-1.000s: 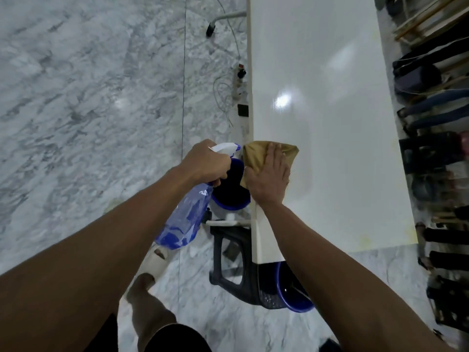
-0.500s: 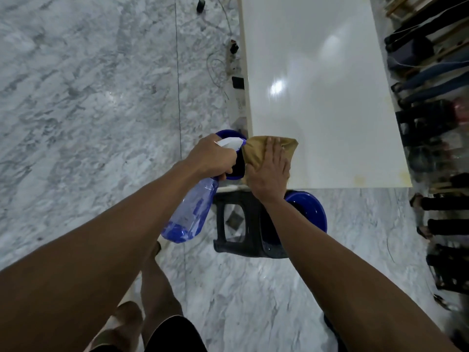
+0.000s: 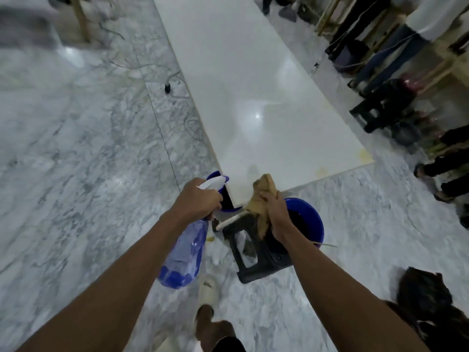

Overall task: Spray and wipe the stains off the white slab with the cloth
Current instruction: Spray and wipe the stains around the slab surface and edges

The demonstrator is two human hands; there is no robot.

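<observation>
The long white slab (image 3: 253, 92) stretches away from me, glossy, with yellowish stains (image 3: 364, 156) near its near right corner. My left hand (image 3: 196, 199) grips the neck of a clear blue spray bottle (image 3: 185, 252) with a white nozzle, just left of the slab's near left corner. My right hand (image 3: 276, 212) holds a bunched tan cloth (image 3: 262, 199), lifted off the slab and hanging over its near edge above a black stool.
A black plastic stool (image 3: 256, 257) and two blue buckets (image 3: 311, 222) stand under the slab's near end. Cables (image 3: 167, 87) lie on the marble floor at left. People's legs and another stool (image 3: 375, 107) line the right side. A dark bag (image 3: 426, 295) lies at lower right.
I have stepped back and to the slab's end, so the view swung. My right hand went from pressing the cloth flat on the slab to gripping it bunched off the edge.
</observation>
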